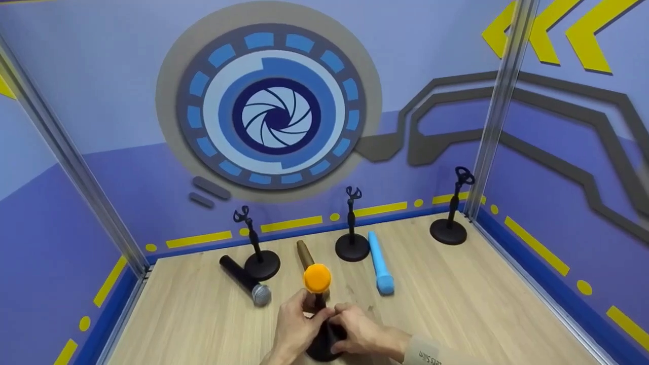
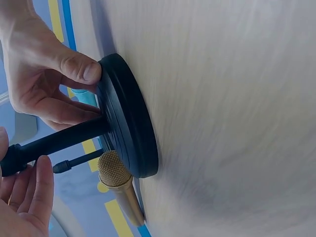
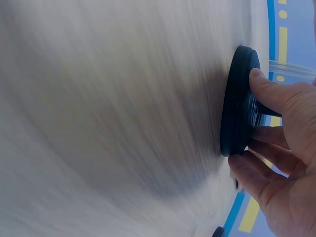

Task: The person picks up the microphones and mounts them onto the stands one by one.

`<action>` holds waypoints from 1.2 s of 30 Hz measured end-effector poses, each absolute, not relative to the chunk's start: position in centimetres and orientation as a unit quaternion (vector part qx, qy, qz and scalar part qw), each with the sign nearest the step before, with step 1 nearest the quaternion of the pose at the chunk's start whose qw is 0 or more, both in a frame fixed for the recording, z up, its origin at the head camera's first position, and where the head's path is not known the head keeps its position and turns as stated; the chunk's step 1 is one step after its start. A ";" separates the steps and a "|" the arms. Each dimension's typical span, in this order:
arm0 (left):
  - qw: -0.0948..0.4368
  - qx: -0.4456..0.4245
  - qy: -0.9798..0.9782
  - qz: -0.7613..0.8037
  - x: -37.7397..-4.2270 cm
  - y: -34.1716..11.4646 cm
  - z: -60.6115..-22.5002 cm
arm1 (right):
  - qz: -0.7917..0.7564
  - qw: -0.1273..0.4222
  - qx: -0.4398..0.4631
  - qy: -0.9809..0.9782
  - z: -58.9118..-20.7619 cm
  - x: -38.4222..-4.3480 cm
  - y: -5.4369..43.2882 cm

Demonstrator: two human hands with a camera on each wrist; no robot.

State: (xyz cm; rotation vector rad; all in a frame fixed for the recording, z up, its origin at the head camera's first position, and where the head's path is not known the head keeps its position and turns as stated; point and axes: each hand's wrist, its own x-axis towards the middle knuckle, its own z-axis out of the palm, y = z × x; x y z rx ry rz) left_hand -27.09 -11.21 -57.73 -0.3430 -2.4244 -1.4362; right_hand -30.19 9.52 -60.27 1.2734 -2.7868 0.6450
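Upright near the front of the table stands a black microphone stand (image 1: pixel 324 349), with an orange-headed microphone (image 1: pixel 317 278) at its top. My left hand (image 1: pixel 294 324) holds the pole, its fingers around the upper part in the left wrist view. My right hand (image 1: pixel 362 329) grips the round base (image 3: pixel 238 106), with the thumb on its upper face and fingertips at its rim. Just behind lies a gold-brown microphone (image 1: pixel 305 255). A black microphone (image 1: pixel 238 274) with a silver head lies to the left, and a light blue microphone (image 1: pixel 379 263) to the right.
Three more black stands with holder clips stand along the back: a left one (image 1: pixel 262 264), a middle one (image 1: pixel 352 247) and a right one (image 1: pixel 448 231). Purple printed walls (image 1: pixel 127 177) with metal corner posts (image 1: pixel 489 137) enclose the wooden table (image 1: pixel 456 299).
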 end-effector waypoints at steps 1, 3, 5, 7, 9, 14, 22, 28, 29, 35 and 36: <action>0.150 -0.117 -0.844 -0.501 -27.1 -11.2 -57.8 | 0.207 0.003 0.407 -0.890 -60.3 -30.2 9.5; 0.150 -0.117 -0.845 -0.499 -27.0 -11.2 -57.8 | 0.207 0.005 0.408 -0.889 -60.4 -30.2 9.6; 0.155 -0.124 -0.849 -0.490 -27.0 -11.2 -57.8 | 0.206 0.005 0.405 -0.891 -60.5 -30.2 9.6; 0.165 -0.141 -0.853 -0.476 -27.0 -11.2 -57.8 | 0.204 0.004 0.401 -0.893 -60.6 -30.1 9.7; 0.178 -0.168 -0.856 -0.456 -26.9 -11.3 -58.0 | 0.202 0.005 0.400 -0.894 -60.6 -30.1 9.7; 0.204 -0.228 -0.846 -0.436 -26.7 -11.6 -58.5 | 0.198 0.001 0.405 -0.893 -60.6 -30.0 9.7; 0.176 -0.230 -0.847 -0.446 -26.8 -12.1 -58.0 | 0.204 -0.008 0.413 -0.888 -60.5 -30.1 9.8; 0.156 -0.193 -0.859 -0.449 -27.1 -11.9 -57.8 | 0.205 -0.015 0.409 -0.889 -60.6 -30.2 9.8; 0.155 -0.189 -0.860 -0.449 -27.1 -11.9 -57.8 | 0.204 -0.016 0.409 -0.889 -60.6 -30.2 9.8; 0.140 -0.171 -0.860 -0.460 -27.1 -11.8 -57.7 | 0.210 -0.026 0.403 -0.890 -60.5 -30.3 9.9; 0.138 -0.169 -0.859 -0.463 -27.1 -11.8 -57.7 | 0.212 -0.028 0.402 -0.890 -60.5 -30.3 9.9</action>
